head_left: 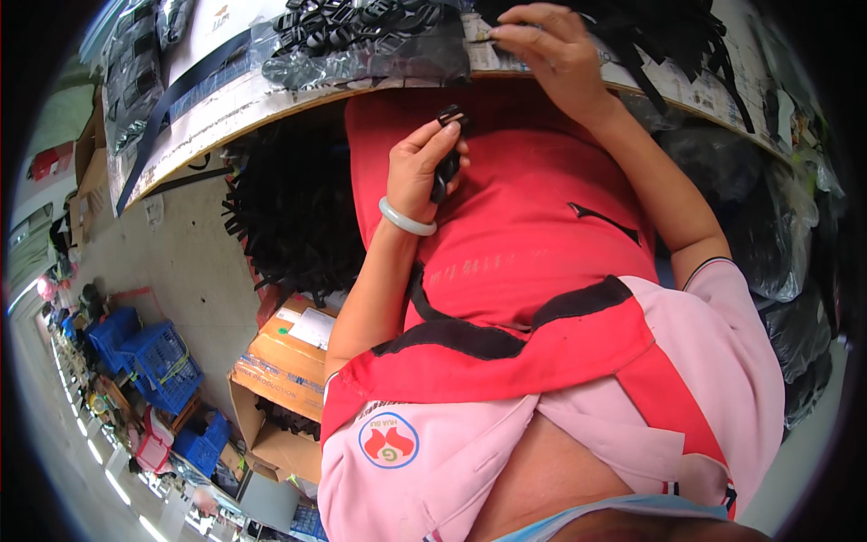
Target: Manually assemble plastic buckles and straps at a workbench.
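My left hand (423,170), with a pale bangle (406,219) on its wrist, is raised in front of my red apron (533,235) and grips a small black plastic buckle (449,163) between thumb and fingers. My right hand (553,50) reaches up onto the table edge (271,104). Its bent fingertips touch the surface next to a heap of black straps (673,32). Whether those fingers pinch anything is hidden. A clear bag of black buckles (361,41) lies on the table just left of that hand.
A mass of black straps (289,212) hangs under the table at the left. Below it stands an open cardboard box (284,366). Blue crates (153,361) are stacked on the floor farther left. Dark plastic bags (786,235) sit at the right.
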### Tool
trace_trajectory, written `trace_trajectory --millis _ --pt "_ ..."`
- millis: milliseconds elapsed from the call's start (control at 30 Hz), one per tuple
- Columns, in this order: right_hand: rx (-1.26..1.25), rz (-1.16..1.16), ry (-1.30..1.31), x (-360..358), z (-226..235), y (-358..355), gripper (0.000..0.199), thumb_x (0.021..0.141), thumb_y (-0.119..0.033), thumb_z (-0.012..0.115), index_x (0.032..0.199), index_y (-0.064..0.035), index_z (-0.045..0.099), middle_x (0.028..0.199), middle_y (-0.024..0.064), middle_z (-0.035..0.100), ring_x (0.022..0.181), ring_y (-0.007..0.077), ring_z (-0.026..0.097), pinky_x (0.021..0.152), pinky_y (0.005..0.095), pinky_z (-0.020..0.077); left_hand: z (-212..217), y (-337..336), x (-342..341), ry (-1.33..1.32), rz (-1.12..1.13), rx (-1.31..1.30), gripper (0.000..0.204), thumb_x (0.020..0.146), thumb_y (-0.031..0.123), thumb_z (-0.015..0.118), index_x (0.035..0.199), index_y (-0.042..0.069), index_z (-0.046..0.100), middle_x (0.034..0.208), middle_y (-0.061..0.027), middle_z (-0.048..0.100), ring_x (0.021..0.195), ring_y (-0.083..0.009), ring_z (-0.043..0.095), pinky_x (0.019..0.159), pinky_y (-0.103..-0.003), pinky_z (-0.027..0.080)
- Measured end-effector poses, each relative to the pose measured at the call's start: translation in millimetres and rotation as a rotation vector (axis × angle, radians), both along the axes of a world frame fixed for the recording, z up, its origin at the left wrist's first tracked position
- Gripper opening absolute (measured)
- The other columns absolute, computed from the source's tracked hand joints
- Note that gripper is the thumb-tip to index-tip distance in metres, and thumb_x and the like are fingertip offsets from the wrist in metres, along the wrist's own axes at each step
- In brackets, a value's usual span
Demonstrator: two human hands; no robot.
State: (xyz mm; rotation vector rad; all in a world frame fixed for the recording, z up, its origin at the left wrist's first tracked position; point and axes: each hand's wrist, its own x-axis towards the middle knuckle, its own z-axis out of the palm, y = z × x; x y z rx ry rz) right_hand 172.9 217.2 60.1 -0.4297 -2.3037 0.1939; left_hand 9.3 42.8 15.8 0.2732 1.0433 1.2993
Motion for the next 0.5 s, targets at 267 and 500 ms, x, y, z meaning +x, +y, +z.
trace_trajectory --millis 267,500 --pt "-1.435 0.214 -0.077 -11 34 -86 0.015 0.092 -0.013 0.061 0.089 0.0019 0.064 0.075 0.0004 0.064 0.069 0.0035 0.055 0.059 0.0201 0.0440 5 -2 5 0.153 0.222 0.089 0.020 0.087 0.008 0.068 0.105 -0.002 0.069 0.084 -0.0020 0.068 0.068 -0.0037 0.057 0.059 -0.015 0.043" --pt "-1.727 0.028 0.007 -15 13 -81 0.020 0.093 -0.026 0.061 0.090 -0.0055 0.062 0.065 -0.0021 0.058 0.050 0.0028 0.052 0.046 0.0165 0.0400 5 -5 10 0.404 0.231 0.178 0.019 0.086 0.004 0.068 0.104 -0.003 0.069 0.082 0.0002 0.066 0.069 -0.0036 0.056 0.059 -0.018 0.044"
